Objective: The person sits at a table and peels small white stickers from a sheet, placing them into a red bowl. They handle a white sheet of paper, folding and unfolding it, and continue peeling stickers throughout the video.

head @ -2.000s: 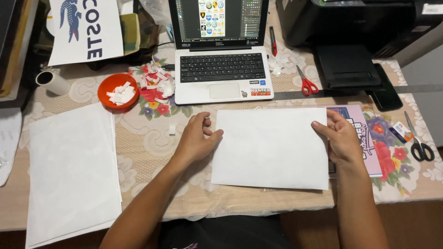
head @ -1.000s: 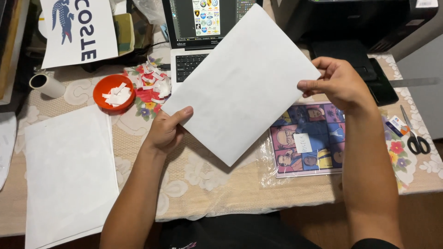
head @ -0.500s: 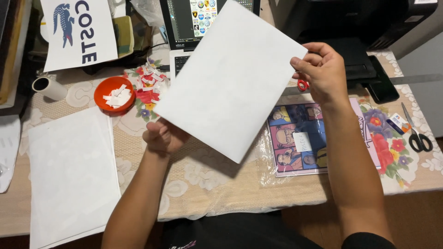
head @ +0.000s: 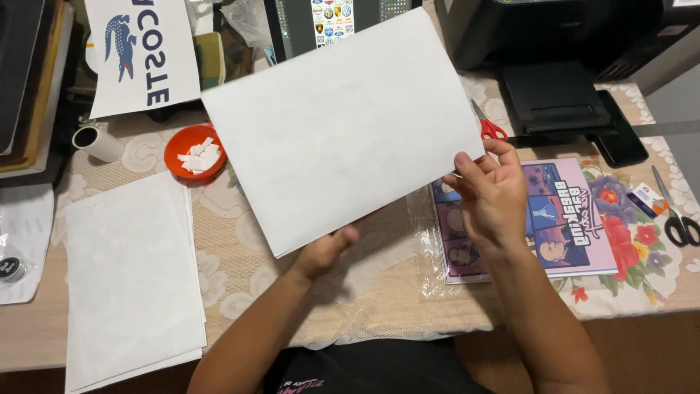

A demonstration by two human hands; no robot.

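White paper fills the middle of the view: one blank sheet point(head: 343, 124) is held up above a desk, tilted so its long edges slant down to the right. The left hand point(head: 324, 252) supports the sheet from underneath at its lower edge; only the thumb and part of the palm show, and the other fingers are hidden behind the paper, so their grip cannot be told. The right hand point(head: 492, 193) pinches the sheet's lower right corner, its fingers curled around the edge.

Just beneath the right fingers lies a colourful printed picture in a clear plastic sleeve point(head: 547, 219). Just beyond those fingertips rest red-handled scissors point(head: 488, 125), with a black printer point(head: 554, 51) farther off. Beyond the left hand, past the sheet's left corner, sits an orange bowl of white paper scraps point(head: 193, 152). Out to the left of the left hand lies a stack of white sheets point(head: 127, 277) on the lace tablecloth point(head: 240, 248).
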